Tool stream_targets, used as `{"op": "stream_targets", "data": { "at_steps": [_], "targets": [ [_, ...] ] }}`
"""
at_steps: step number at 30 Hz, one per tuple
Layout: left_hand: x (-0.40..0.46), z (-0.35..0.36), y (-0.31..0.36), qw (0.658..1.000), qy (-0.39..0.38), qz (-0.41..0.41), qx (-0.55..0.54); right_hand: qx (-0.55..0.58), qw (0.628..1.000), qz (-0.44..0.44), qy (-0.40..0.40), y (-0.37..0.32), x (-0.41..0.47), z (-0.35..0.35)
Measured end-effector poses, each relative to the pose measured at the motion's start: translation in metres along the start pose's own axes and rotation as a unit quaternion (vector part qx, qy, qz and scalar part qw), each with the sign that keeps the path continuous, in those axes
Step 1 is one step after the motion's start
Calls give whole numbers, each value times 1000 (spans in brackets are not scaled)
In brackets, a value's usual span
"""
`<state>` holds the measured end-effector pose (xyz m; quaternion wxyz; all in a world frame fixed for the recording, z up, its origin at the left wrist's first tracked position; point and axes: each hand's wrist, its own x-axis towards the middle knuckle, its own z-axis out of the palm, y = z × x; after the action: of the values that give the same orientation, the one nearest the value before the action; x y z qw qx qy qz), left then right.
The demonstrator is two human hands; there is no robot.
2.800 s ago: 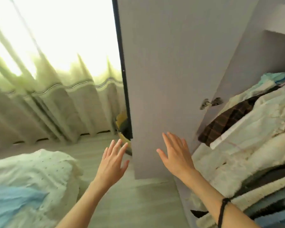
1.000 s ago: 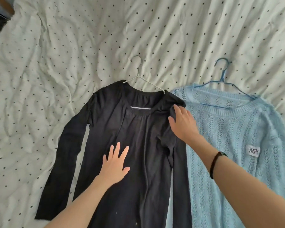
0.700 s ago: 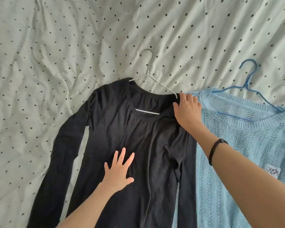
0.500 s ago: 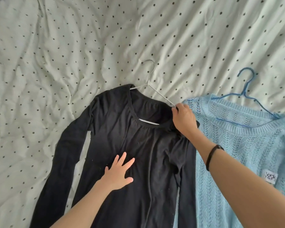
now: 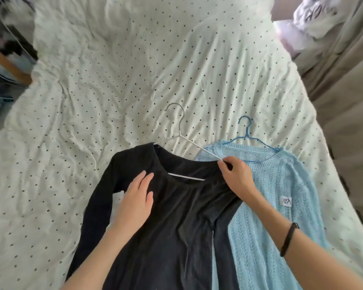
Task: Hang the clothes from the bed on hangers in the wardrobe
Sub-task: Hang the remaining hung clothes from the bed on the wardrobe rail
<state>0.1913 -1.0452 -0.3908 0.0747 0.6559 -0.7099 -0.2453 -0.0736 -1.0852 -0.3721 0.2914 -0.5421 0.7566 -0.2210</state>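
Note:
A black long-sleeved top [image 5: 176, 216] lies flat on the bed with a white wire hanger [image 5: 179, 130] inside its neckline, hook pointing away from me. My right hand [image 5: 236, 174] pinches the hanger's right arm where it leaves the collar. My left hand [image 5: 137, 197] rests flat, fingers straight, on the top's left shoulder. To the right lies a light blue knitted sweater [image 5: 281, 195] on a blue hanger [image 5: 246, 132], partly under the black top's sleeve.
The bed is covered by a white sheet with black dots [image 5: 134, 70]. Beige curtains [image 5: 344, 91] hang at the right edge. Dark clutter and a wooden bar [image 5: 6, 61] stand at the far left beside the bed.
I turned from the wardrobe to the bed. My right hand went from the black top's shoulder to pinching the hanger wire. My left hand slid up from the chest to the left shoulder.

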Motion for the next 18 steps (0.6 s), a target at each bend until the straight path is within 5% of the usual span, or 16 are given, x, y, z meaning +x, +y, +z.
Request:
{"op": "stream_targets", "data": {
  "at_steps": [5,11,18],
  "targets": [
    [-5,-64,57,981,121,134,64,2,998,-16,55,1,-82,-78],
    [-56,-68,132,966,2,242,-90,-14,980,25,199,25,-212,-153],
    [-132,-45,239,901,-46,391,-184,-36,941,96,323,50,-403,-211]
  ]
}}
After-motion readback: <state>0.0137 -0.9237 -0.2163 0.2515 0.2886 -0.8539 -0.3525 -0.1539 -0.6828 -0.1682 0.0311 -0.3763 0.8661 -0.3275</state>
